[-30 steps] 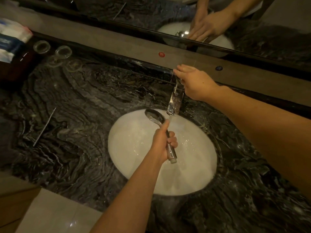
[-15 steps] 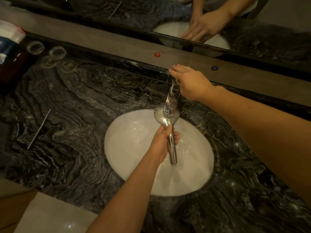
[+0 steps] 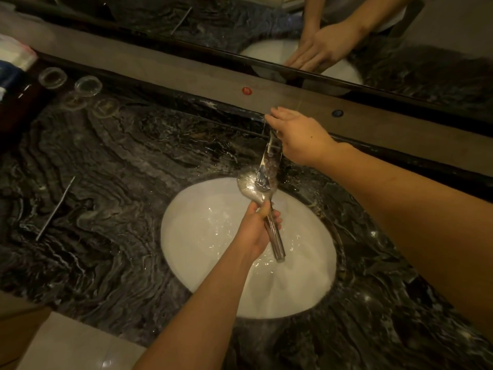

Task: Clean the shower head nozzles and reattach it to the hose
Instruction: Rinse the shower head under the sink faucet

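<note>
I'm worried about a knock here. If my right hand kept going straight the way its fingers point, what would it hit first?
The right hand rests on the faucet, fingers pointing left along the ledge. The way looks free over the dark counter; the glasses far left come first, though depth is unclear.

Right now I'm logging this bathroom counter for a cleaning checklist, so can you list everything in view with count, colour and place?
shower head: one, chrome, under the faucet stream over the basin
faucet: one, chrome, at the back of the basin, water running
basin: one, white, oval, set into the countertop
countertop: one, black marble with pale veins
thin rod: one, silvery, lying on the countertop at left
glasses: several, clear, back left corner
packets: a pile, white and blue, far left edge
red dot and dark dot: one each, on the ledge below the mirror
mirror: one, along the back
left hand: grips the shower head handle
right hand: rests on top of the faucet, fingers straight
</note>
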The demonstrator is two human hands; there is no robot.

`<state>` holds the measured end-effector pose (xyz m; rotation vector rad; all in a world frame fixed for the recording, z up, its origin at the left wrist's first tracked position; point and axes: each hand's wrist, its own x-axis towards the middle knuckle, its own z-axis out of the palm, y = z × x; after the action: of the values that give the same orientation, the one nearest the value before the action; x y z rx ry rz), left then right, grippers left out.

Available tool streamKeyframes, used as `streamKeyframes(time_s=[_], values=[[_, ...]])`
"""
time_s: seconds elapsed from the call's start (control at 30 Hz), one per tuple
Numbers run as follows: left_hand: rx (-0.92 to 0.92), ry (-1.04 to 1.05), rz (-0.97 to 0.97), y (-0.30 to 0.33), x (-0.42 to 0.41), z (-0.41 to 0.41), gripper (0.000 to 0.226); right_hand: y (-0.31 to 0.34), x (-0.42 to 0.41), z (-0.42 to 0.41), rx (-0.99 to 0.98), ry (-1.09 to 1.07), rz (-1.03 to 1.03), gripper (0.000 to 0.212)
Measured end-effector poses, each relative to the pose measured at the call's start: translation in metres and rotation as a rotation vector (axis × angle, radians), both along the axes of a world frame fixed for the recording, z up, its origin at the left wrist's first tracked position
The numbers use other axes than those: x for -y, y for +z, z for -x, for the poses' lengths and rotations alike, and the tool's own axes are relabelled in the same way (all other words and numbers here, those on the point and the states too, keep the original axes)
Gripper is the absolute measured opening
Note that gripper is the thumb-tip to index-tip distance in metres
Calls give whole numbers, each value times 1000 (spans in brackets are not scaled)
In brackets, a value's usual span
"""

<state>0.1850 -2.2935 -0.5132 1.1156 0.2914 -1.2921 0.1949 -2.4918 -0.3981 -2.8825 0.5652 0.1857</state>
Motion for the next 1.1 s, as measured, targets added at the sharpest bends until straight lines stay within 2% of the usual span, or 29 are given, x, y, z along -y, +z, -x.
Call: streamKeyframes(time_s=[0.2, 0.33, 0.6, 0.77, 0.93, 1.0, 1.1], values=[[-105, 234, 25, -5, 24, -11, 20, -2, 0, 0, 27, -4, -1, 63], [-144, 306, 49, -2, 33, -21, 33, -4, 0, 0, 24, 5, -1, 66], [-242, 495, 152, 4, 21, -54, 38, -2, 0, 0, 42, 22, 10, 66], [-230, 556, 183, 6, 9, -74, 41, -1, -1, 0, 33, 2, 22, 66], [-225, 618, 166, 6, -8, -92, 30, 1, -3, 0, 19, -6, 22, 66], [-223, 598, 149, 11, -17, -91, 24, 0, -3, 0, 16, -7, 18, 66], [-243, 517, 126, 23, -32, -75, 33, 0, -2, -1, 5, -13, 8, 66]])
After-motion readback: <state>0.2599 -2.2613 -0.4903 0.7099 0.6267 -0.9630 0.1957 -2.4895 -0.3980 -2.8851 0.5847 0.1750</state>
